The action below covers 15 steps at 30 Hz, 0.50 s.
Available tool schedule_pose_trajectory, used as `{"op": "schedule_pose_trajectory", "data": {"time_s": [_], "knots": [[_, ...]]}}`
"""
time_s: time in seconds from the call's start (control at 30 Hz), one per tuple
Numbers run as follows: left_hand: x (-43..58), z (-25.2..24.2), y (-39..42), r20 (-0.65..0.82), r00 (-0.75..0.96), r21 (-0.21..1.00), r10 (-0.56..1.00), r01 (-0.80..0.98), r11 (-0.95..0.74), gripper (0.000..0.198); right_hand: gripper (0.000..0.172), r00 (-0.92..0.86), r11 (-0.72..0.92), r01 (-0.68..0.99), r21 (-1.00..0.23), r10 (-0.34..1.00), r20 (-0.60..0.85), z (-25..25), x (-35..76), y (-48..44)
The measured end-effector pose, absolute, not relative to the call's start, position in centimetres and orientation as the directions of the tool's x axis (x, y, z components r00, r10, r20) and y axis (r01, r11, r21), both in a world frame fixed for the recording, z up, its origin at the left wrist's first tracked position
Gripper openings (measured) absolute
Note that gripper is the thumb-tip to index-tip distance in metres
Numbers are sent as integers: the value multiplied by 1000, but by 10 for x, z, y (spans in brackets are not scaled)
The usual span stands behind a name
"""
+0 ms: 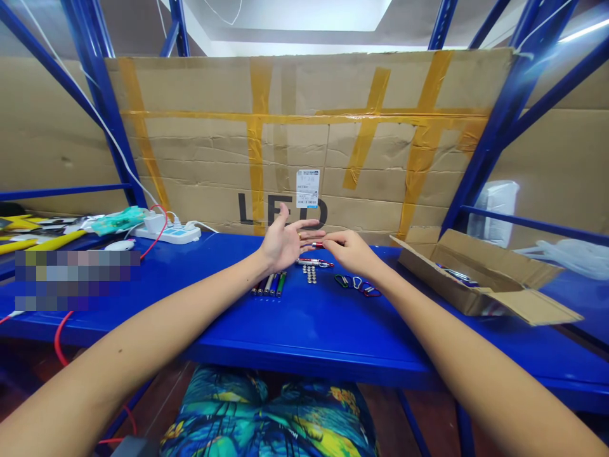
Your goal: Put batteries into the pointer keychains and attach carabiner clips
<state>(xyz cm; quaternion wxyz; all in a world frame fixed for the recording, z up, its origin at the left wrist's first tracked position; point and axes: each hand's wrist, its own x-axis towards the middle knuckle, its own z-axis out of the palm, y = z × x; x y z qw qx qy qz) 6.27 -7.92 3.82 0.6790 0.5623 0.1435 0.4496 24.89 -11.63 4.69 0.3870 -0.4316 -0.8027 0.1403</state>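
My left hand (pixel 281 246) is open, palm up, its fingers stretched toward the right. My right hand (pixel 349 251) is closed in a pinch on a small red metal tube (pixel 317 245), which lies close to my left fingertips; whether they touch it I cannot tell. Just below on the table is a red and silver pen-like tube (pixel 314 262). Several small silver button cells (pixel 310 274) sit in rows under it. To the left, several coloured metal tubes (pixel 272 284) lie side by side, partly behind my left wrist. Green, silver and blue-red carabiners (pixel 356 283) lie near my right wrist.
An open cardboard box (pixel 476 285) with some metal pieces stands right on the blue table (pixel 304 330). At left are a white power strip (pixel 171 233), a red cable (pixel 61 336) and yellow-handled tools (pixel 52 241). A large cardboard sheet (pixel 209 152) stands behind, between blue posts.
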Motion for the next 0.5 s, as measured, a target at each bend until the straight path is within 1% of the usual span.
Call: {"op": "schedule_pose_trajectory", "data": {"time_s": [0.1, 0.17, 0.27, 0.33, 0.4, 0.5], "knots": [[64, 38, -81, 323, 554, 912, 767, -400, -94, 82, 28, -364, 610, 558, -563, 789, 494, 46, 249, -115], [65, 38, -82, 345, 528, 926, 776, -327, -189, 68, 23, -385, 606, 562, -563, 794, 470, 45, 249, -113], [68, 36, -81, 429, 468, 899, 773, -138, -416, 43, 18, -346, 548, 601, -582, 835, 429, 42, 250, -111], [69, 33, -78, 450, 458, 865, 767, -9, -502, 31, 24, -339, 536, 602, -592, 843, 418, 40, 252, -109], [69, 30, -75, 425, 462, 857, 778, 71, -510, 23, 29, -371, 555, 584, -593, 832, 413, 37, 255, -105], [66, 29, -72, 403, 437, 862, 804, 113, -493, 18, 32, -412, 575, 570, -586, 818, 401, 32, 260, -97]]}}
